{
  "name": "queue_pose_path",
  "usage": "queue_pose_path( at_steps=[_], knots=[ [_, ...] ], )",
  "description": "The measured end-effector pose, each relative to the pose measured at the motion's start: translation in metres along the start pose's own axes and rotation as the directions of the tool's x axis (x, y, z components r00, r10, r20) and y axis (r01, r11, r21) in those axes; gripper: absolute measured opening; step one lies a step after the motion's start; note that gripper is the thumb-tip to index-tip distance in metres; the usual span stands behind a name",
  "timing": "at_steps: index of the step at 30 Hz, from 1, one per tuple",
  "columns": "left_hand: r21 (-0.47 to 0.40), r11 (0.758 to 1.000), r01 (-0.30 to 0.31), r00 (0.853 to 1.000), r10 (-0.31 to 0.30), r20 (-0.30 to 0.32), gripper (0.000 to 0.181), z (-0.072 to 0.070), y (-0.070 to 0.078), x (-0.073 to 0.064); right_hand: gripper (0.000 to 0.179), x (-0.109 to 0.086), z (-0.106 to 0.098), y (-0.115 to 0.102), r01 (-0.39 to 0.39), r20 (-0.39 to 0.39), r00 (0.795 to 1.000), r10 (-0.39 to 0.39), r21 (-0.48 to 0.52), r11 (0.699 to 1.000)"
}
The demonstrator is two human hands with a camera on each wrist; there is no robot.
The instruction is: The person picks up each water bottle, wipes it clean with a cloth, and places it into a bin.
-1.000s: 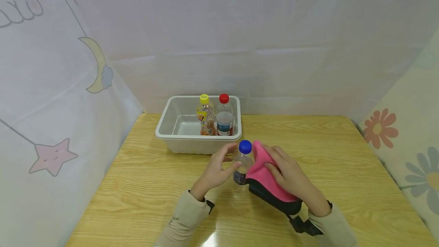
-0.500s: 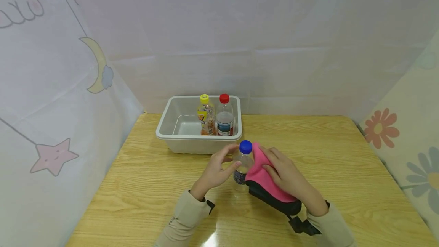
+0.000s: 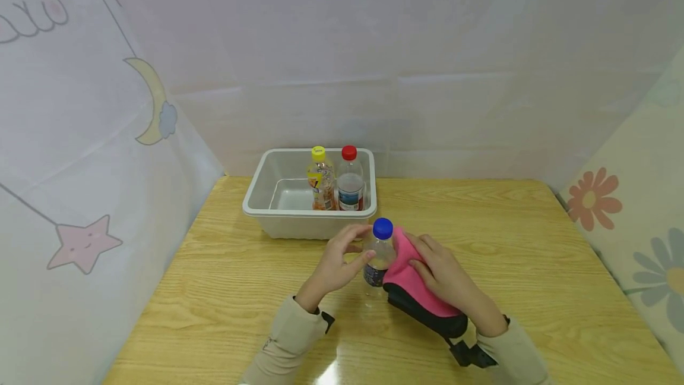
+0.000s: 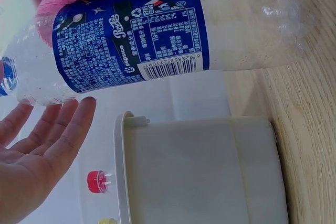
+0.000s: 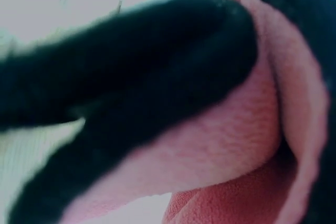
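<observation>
A clear plastic bottle (image 3: 376, 260) with a blue cap and dark blue label stands upright on the wooden table; its Pepsi label (image 4: 128, 35) shows in the left wrist view. My left hand (image 3: 338, 261) holds it from the left, thumb in front and fingers behind; fingertips (image 4: 86, 103) touch its side. My right hand (image 3: 446, 272) grips a fuzzy pink cloth (image 3: 411, 281) with a thick black border and presses it against the bottle's right side. Folds of pink and black cloth (image 5: 210, 145) fill the right wrist view, where the right hand is hidden.
Just behind the bottle stands a light grey plastic basin (image 3: 299, 226). In its right half are a yellow-capped bottle (image 3: 321, 183) and a red-capped bottle (image 3: 350, 186), both upright. White printed cloth (image 3: 454, 106) hangs around the table (image 3: 214, 290).
The pink cloth and right hand have slid slightly downward along the bottle. The left hand and bottle stay nearly in place.
</observation>
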State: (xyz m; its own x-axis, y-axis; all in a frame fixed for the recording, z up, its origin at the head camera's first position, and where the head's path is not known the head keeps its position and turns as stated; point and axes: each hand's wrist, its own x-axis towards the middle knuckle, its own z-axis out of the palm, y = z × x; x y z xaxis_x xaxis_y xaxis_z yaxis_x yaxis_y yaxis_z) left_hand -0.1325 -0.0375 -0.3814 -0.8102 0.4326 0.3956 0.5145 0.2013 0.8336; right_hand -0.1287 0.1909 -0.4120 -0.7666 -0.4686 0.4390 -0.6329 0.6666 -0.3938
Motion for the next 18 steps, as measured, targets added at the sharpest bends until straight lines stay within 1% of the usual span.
queue_pose_path(
  at_steps=[4, 8, 11, 14, 18],
  knots=[
    [0.021, 1.000, -0.005, 1.000, 0.005, 0.006, 0.038, 0.001, 0.000, -0.001, 0.046, -0.002, 0.003, 0.002, -0.010, 0.011, 1.000, 0.010, -0.006, 1.000],
    [0.018, 1.000, -0.003, 1.000, 0.003, 0.010, 0.040, 0.006, -0.018, -0.001, 0.047, -0.004, 0.006, 0.003, -0.017, 0.018, 1.000, 0.017, -0.012, 1.000],
    [0.005, 1.000, -0.006, 1.000, 0.006, 0.007, 0.042, 0.010, -0.035, -0.001, 0.047, -0.005, 0.008, 0.003, -0.016, 0.019, 1.000, 0.017, -0.011, 1.000],
    [-0.003, 1.000, -0.014, 1.000, 0.014, -0.006, 0.042, 0.012, -0.038, -0.002, 0.047, -0.006, 0.009, 0.003, -0.022, 0.020, 1.000, 0.023, -0.006, 1.000],
    [0.018, 1.000, 0.006, 0.999, -0.005, -0.038, 0.045, 0.015, -0.038, -0.002, 0.047, -0.007, 0.008, 0.004, -0.030, 0.023, 0.999, 0.030, 0.001, 1.000]
  ],
)
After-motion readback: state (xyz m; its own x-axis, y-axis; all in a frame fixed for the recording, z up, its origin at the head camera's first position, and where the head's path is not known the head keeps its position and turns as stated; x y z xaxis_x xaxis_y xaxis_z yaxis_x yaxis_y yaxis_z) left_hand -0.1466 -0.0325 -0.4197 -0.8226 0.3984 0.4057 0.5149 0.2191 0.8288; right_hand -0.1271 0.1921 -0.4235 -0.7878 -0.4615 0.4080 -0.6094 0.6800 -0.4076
